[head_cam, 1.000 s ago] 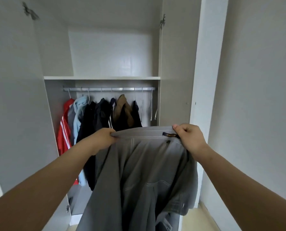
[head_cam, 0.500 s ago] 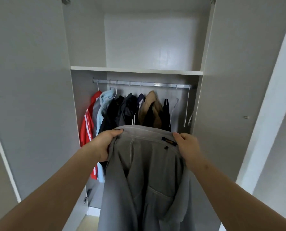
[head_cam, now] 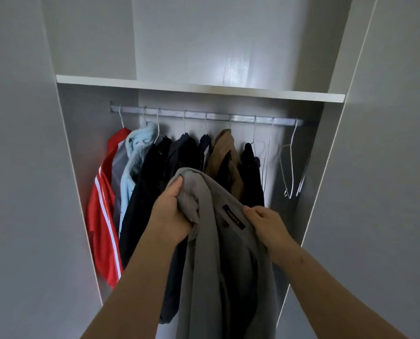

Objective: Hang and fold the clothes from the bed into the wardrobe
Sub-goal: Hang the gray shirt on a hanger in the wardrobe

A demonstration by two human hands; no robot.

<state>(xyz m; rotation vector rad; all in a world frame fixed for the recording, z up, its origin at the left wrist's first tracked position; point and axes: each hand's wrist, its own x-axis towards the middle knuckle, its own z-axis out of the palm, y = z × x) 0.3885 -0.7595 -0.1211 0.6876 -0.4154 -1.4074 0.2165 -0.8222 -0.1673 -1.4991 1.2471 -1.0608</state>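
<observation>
Grey shirt point(head_cam: 228, 265) hangs nearest the camera, in front of the open wardrobe point(head_cam: 375, 167), and is held up by both hands with bare forearms reaching in from the lower edge.

1. Left grip point(head_cam: 172, 216): clenched round a bunched fold at the top of the grey shirt, thumb over the fabric. This side is the higher of the two.
2. Right grip point(head_cam: 267, 226): fingers curled onto the shirt's upper edge, just beside a black label point(head_cam: 233, 217) sewn inside the collar area. The label text is too small to read.
3. Below the two grips the shirt drops in loose vertical folds and leaves the frame at the bottom.

Behind the shirt, garments hang side by side on wire hangers. From the left:
- red jacket point(head_cam: 101, 216) with white stripes;
- light blue garment point(head_cam: 135, 152);
- several dark garments point(head_cam: 184, 155);
- tan garment point(head_cam: 224, 152);
- one more dark piece point(head_cam: 251, 172).

Empty hangers point(head_cam: 289, 167) occupy the right end of the metal rail point(head_cam: 204, 116), which spans the compartment. A white shelf point(head_cam: 199, 88) lies directly above the rail. The upper compartment's back wall rises behind it.
</observation>
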